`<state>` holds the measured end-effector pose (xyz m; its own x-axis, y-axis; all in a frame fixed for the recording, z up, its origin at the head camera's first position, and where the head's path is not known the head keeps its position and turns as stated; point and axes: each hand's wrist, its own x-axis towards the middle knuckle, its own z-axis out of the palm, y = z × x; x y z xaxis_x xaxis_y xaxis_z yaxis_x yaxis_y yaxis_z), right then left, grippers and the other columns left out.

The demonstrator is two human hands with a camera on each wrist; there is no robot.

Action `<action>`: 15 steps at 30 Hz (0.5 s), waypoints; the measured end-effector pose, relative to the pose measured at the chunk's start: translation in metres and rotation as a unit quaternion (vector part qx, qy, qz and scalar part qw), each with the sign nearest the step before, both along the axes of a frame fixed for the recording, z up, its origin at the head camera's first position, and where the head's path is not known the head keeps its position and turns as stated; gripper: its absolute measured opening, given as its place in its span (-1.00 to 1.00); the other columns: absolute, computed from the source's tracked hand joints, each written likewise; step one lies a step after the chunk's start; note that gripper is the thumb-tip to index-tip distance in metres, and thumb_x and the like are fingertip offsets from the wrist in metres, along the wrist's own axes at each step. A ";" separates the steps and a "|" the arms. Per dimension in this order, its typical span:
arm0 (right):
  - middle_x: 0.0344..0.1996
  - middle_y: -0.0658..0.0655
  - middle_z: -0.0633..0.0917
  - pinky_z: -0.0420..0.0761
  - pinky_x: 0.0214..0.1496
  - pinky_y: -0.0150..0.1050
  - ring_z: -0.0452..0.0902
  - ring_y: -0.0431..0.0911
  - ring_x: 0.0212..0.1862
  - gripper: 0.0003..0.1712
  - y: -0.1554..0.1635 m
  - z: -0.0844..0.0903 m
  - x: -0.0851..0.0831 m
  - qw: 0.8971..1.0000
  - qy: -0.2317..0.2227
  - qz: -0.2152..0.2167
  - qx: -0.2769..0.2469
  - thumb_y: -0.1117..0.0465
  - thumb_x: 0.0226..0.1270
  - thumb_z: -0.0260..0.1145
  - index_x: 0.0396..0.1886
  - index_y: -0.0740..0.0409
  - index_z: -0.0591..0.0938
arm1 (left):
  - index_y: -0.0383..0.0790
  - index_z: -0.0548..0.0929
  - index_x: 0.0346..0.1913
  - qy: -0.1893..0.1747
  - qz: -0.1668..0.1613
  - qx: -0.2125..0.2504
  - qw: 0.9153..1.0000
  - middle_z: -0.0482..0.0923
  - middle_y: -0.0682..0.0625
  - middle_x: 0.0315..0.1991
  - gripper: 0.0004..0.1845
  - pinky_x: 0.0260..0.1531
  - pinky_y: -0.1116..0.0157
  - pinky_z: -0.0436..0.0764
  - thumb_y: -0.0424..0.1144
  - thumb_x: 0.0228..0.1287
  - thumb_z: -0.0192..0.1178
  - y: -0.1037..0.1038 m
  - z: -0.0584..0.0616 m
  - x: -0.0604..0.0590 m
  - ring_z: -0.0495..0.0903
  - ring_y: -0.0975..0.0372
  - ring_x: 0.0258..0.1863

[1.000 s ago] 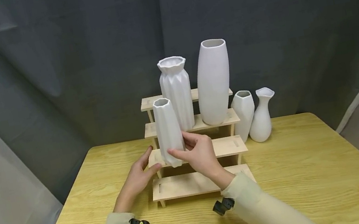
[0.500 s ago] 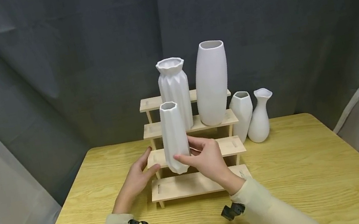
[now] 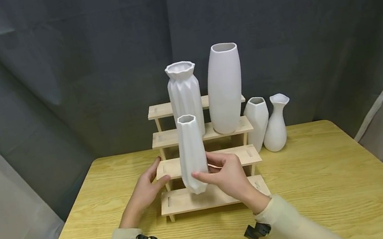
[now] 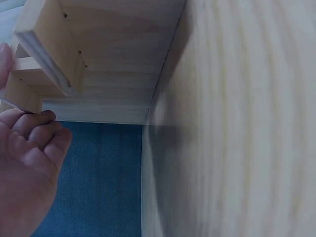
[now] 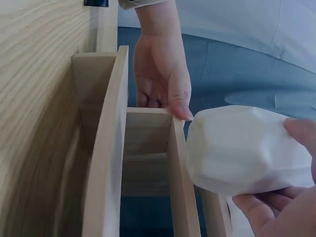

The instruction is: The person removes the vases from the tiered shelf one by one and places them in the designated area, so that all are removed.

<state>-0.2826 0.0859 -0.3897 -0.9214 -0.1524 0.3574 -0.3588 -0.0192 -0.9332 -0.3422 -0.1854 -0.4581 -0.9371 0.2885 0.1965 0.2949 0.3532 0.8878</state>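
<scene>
Right now the right hand [image 3: 229, 175] grips a slim faceted vase [image 3: 191, 153] near its base — thumb in front, fingers curled behind — and holds it upright in front of the stepped wooden rack [image 3: 244, 155], its foot just above the rack's lowest step. At the rack's left end, the left hand [image 3: 145, 191] rests with relaxed fingers, thumb touching the edge of the second step; it grasps nothing. On the rack's third step stand a pleated vase [image 3: 184, 95] and a tall smooth vase [image 3: 224, 88]. Just right of the rack, two smaller vases [image 3: 257, 118] [image 3: 277, 123] sit side by side on the desk [image 3: 340, 178].
</scene>
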 end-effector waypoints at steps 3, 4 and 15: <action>0.02 0.28 0.68 0.64 0.01 -0.20 0.65 0.05 0.04 -0.38 0.003 -0.002 0.003 1.000 -0.003 0.005 0.001 0.35 -0.02 0.62 0.13 0.30 0.66 | -0.16 0.06 0.58 -0.003 0.001 0.003 1.000 0.00 0.02 0.55 -0.08 0.39 -0.01 0.17 0.13 0.33 0.24 0.000 0.000 0.001 0.03 0.07 0.49; 0.03 0.27 0.68 0.64 0.00 -0.20 0.65 0.05 0.04 -0.37 0.005 -0.002 0.004 1.000 -0.003 0.005 0.001 0.35 -0.02 0.62 0.13 0.29 0.66 | -0.15 0.06 0.58 -0.004 0.000 0.004 1.000 -0.01 0.02 0.55 -0.08 0.39 -0.01 0.17 0.13 0.33 0.24 0.000 0.000 0.001 0.03 0.07 0.49; 0.03 0.26 0.68 0.65 -0.03 -0.18 0.67 0.05 -0.01 -0.35 0.024 -0.006 0.009 1.000 -0.001 -0.001 0.006 0.38 -0.01 0.61 0.16 0.30 0.64 | -0.16 0.02 0.58 -0.008 -0.007 0.011 1.000 -0.04 -0.01 0.56 -0.09 0.38 -0.03 0.19 0.07 0.36 0.24 -0.001 -0.001 -0.001 0.01 -0.02 0.50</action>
